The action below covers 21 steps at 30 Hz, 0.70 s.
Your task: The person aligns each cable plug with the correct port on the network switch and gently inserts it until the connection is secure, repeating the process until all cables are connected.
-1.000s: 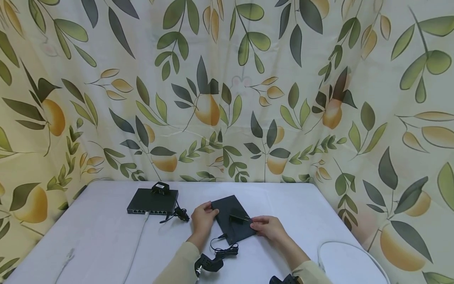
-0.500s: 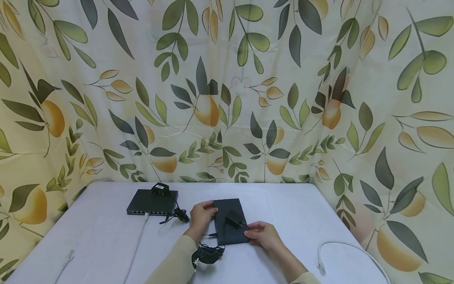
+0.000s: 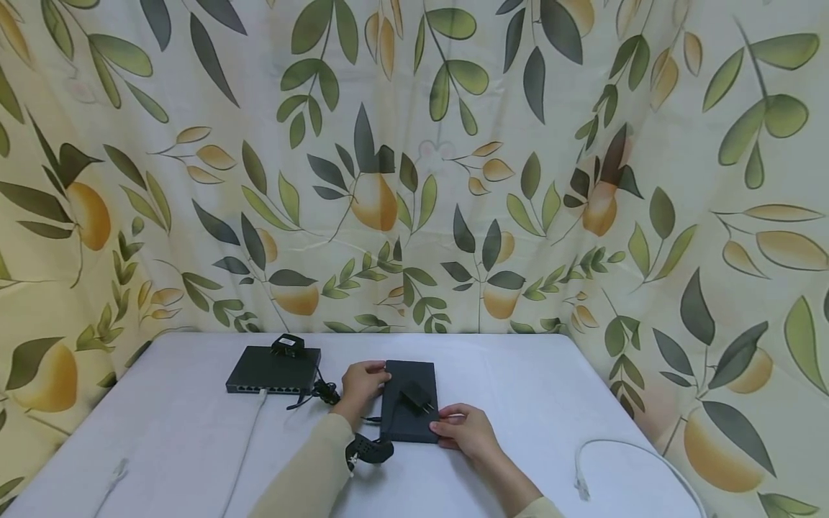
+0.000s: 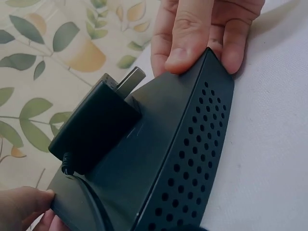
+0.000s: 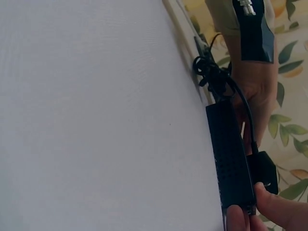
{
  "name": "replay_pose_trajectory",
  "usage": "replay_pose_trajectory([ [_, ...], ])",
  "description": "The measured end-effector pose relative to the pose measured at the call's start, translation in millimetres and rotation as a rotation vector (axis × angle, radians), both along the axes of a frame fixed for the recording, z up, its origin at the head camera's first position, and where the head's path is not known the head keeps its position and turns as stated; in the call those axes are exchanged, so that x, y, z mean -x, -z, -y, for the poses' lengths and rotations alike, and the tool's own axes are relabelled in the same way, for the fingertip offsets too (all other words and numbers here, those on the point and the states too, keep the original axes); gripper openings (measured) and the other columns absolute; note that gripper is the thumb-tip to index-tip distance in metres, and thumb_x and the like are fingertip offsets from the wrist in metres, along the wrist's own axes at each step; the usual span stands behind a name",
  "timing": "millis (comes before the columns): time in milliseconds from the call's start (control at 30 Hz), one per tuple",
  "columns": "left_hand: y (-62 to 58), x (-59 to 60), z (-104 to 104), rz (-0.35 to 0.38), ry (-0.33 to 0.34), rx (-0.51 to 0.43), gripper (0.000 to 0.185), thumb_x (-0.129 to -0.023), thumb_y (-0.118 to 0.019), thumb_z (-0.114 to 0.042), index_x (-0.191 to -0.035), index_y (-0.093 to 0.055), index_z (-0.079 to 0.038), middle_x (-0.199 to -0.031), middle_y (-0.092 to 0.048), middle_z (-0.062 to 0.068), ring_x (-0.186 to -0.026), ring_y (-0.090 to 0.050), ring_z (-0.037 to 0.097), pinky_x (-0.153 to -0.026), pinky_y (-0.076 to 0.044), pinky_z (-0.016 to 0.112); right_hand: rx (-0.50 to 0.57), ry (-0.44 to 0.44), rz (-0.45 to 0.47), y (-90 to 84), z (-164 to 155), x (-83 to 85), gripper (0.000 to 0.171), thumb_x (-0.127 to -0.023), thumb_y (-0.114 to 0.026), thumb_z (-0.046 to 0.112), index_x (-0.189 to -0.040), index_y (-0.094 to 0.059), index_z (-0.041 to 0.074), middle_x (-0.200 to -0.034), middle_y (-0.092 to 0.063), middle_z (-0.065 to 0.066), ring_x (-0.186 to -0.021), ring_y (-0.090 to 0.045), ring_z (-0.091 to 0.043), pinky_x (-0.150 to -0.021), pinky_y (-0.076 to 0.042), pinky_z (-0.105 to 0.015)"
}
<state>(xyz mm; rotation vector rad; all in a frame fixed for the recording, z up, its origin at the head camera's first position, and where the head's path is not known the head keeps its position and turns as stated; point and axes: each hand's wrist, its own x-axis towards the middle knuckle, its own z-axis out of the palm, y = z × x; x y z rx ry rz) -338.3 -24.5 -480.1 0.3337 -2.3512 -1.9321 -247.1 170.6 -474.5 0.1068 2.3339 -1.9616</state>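
On the counter (image 3: 194, 432) lie two flat black boxes, two black power adapters and two pale network cables. Far to the left of the left hand, one pale cable (image 3: 249, 432) runs up into the front of the network switch (image 3: 273, 369), which carries one power adapter (image 3: 288, 345) on its back edge.

Just right of the switch, the left hand (image 3: 358, 383) grips the far left corner of the second black box (image 3: 409, 401), thumb on top and fingers curled over the edge; the left wrist view shows its side wall pierced with round vent holes. A second power adapter (image 3: 416, 395) rests on its lid, prongs up, its cord looping off towards the left wrist.

The right hand (image 3: 461, 433) pinches the box's near right corner. Well right of it lies the other pale cable (image 3: 622, 460). No writing can be read anywhere.
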Motion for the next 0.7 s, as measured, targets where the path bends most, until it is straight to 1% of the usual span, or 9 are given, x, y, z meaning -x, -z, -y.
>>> replay_pose_trajectory([
  [67, 0.3, -0.4, 0.5, -0.001, 0.000, 0.003, 0.026, -0.074, -0.070, -0.003, -0.101, -0.068, -0.004, -0.091, -0.065, 0.007, -0.082, -0.060, 0.017, -0.067, -0.053, 0.030, -0.006, -0.014, 0.008, -0.4, -0.6, 1.1, 0.038, -0.070, -0.076, 0.005, -0.100, -0.057, -0.008, -0.076, -0.061, -0.008, -0.061, -0.062, -0.014, -0.058, -0.053, -0.031],
  [167, 0.6, -1.7, 0.2, 0.003, 0.001, 0.001, 0.026, -0.075, -0.070, -0.004, -0.101, -0.068, -0.004, -0.091, -0.065, 0.007, -0.081, -0.061, 0.017, -0.067, -0.053, 0.031, 0.000, -0.091, 0.040, -4.1, -5.9, 4.6, 0.036, -0.073, -0.073, 0.006, -0.101, -0.055, -0.008, -0.078, -0.061, -0.009, -0.064, -0.062, -0.016, -0.060, -0.053, -0.033],
  [267, 1.0, -2.1, 0.2, 0.013, -0.001, -0.009, 0.026, -0.075, -0.070, -0.004, -0.101, -0.068, -0.005, -0.090, -0.065, 0.006, -0.080, -0.061, 0.017, -0.067, -0.053, 0.032, 0.009, -0.158, 0.093, -10.0, -14.4, 15.6, 0.033, -0.079, -0.068, 0.008, -0.105, -0.054, -0.009, -0.082, -0.063, -0.010, -0.068, -0.063, -0.018, -0.064, -0.053, -0.034],
  [300, 1.5, -2.2, 0.4, 0.015, -0.003, -0.011, 0.025, -0.075, -0.070, -0.004, -0.100, -0.068, -0.005, -0.089, -0.065, 0.006, -0.080, -0.061, 0.017, -0.067, -0.053, 0.032, 0.020, -0.160, 0.111, -11.9, -16.6, 21.2, 0.033, -0.081, -0.066, 0.008, -0.106, -0.054, -0.010, -0.083, -0.064, -0.012, -0.070, -0.063, -0.019, -0.065, -0.053, -0.035],
  [367, 1.8, -2.3, 0.8, 0.019, -0.013, -0.020, 0.024, -0.075, -0.070, -0.004, -0.099, -0.069, -0.006, -0.089, -0.065, 0.006, -0.081, -0.060, 0.017, -0.067, -0.053, 0.032, 0.044, -0.132, 0.138, -15.3, -19.5, 34.8, 0.034, -0.083, -0.063, 0.009, -0.110, -0.053, -0.010, -0.087, -0.064, -0.015, -0.073, -0.064, -0.022, -0.067, -0.053, -0.035],
  [533, 3.0, -2.1, 1.0, 0.008, -0.030, -0.030, 0.024, -0.074, -0.071, -0.004, -0.098, -0.069, -0.006, -0.089, -0.065, 0.006, -0.082, -0.060, 0.018, -0.066, -0.053, 0.032, 0.122, -0.035, 0.157, -19.6, -14.6, 72.9, 0.038, -0.087, -0.059, 0.010, -0.118, -0.050, -0.010, -0.096, -0.063, -0.019, -0.080, -0.064, -0.024, -0.073, -0.051, -0.037],
  [633, 3.5, -1.8, 0.4, 0.015, -0.021, -0.038, 0.024, -0.075, -0.071, -0.004, -0.098, -0.069, -0.007, -0.090, -0.065, 0.005, -0.082, -0.060, 0.018, -0.067, -0.053, 0.032, 0.114, 0.000, 0.181, -18.4, -7.7, 89.5, 0.038, -0.086, -0.061, 0.011, -0.118, -0.051, -0.008, -0.099, -0.063, -0.017, -0.081, -0.064, -0.022, -0.074, -0.051, -0.036],
  [700, 3.7, -1.2, 0.4, 0.024, -0.020, -0.036, 0.024, -0.074, -0.071, -0.005, -0.098, -0.069, -0.008, -0.089, -0.065, 0.004, -0.082, -0.060, 0.017, -0.066, -0.053, 0.032, 0.091, 0.024, 0.198, -17.2, -3.3, 96.7, 0.038, -0.084, -0.063, 0.010, -0.117, -0.053, -0.007, -0.099, -0.063, -0.017, -0.079, -0.064, -0.021, -0.072, -0.052, -0.034],
])
